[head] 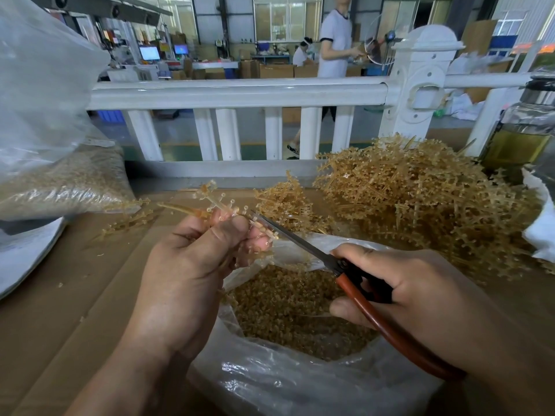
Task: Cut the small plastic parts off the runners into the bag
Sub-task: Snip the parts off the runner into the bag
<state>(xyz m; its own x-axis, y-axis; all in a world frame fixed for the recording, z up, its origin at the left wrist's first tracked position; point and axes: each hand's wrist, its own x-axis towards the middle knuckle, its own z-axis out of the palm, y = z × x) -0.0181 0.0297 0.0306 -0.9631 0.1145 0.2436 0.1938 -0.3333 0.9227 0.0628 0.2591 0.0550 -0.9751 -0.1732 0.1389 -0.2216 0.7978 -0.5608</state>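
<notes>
My left hand (192, 265) grips a translucent amber runner (210, 202) with small parts on its branches, held above the open clear bag (270, 382). My right hand (420, 295) holds scissors (354, 274) with red-brown handles; the thin blades point up-left and their tips touch the runner by my left fingertips. The bag below holds a heap of cut amber parts (288, 307). A large pile of uncut runners (420, 199) lies at the back right, and a smaller clump (282, 202) lies just behind the blades.
Brown cardboard (75, 295) covers the work surface. A big clear sack of parts (54, 181) leans at the left. A white railing (240, 94) runs behind the bench. A glass jar (522, 136) stands at the far right. People stand in the workshop beyond.
</notes>
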